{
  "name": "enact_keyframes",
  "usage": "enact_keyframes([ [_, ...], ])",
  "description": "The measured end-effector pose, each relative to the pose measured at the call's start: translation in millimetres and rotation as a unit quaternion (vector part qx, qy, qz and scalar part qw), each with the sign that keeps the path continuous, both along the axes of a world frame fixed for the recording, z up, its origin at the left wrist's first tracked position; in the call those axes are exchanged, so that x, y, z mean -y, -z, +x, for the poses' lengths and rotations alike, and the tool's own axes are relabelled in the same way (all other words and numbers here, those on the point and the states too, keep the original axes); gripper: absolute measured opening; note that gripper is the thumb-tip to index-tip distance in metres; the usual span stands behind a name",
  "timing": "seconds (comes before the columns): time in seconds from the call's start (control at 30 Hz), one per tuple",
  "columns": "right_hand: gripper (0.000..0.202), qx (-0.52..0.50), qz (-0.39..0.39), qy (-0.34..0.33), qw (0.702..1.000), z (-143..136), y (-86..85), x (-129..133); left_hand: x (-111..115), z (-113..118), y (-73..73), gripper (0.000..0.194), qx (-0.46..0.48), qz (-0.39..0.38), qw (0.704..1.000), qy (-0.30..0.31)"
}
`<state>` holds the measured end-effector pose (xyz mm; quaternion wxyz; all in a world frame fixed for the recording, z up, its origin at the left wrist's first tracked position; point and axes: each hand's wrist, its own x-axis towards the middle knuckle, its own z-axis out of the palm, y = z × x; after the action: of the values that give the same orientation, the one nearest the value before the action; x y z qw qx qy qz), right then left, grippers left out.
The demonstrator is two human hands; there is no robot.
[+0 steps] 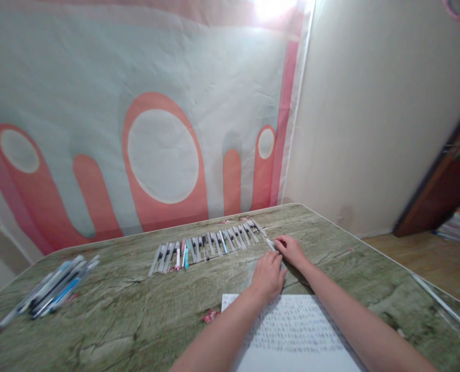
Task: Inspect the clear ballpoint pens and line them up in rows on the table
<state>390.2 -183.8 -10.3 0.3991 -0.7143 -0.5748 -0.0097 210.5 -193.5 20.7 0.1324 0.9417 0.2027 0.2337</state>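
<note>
From the head view, the left hand (pixel 267 275) and right hand (pixel 291 250) curl at a pale pen (pixel 271 244), right of the pen row (pixel 196 250) — whether either grips it, I cannot tell. Near lies a written sheet (pixel 284 325); left, a pen pile (pixel 61 281).

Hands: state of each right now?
Left hand: bent over a pen; grip cannot be told.
Right hand: curled beside that pen; grip cannot be told.
</note>
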Motion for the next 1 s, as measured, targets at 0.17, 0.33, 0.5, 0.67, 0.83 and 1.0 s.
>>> enact_keyframes([
  [0.17,0.025,0.008,-0.022,-0.003,1.000,-0.2,1.9,-1.3,0.8,-2.3,-2.0,0.046,-0.035,-0.002,0.999,0.010],
  [0.33,0.025,0.014,-0.033,-0.004,0.999,-1.1,2.2,-1.0,1.5,-3.1,-2.4,0.050,-0.061,-0.005,0.998,0.015],
  [0.5,0.025,0.011,-0.025,-0.004,1.000,-0.9,2.6,-1.1,0.7,-3.5,0.6,0.053,-0.052,-0.005,0.998,0.020],
  [0.67,0.027,-0.009,-0.006,-0.009,1.000,-0.3,1.7,-0.6,0.2,-2.8,3.4,0.053,-0.052,-0.006,0.998,0.022],
  [0.83,0.024,-0.055,-0.039,-0.033,0.997,-0.3,1.2,0.9,1.2,-4.2,0.8,0.052,-0.052,0.003,0.998,0.031],
  [1.0,0.024,-0.088,-0.045,-0.062,0.993,-1.6,-4.4,3.1,3.0,-9.4,-8.3,0.037,-0.032,0.019,0.999,0.029],
])
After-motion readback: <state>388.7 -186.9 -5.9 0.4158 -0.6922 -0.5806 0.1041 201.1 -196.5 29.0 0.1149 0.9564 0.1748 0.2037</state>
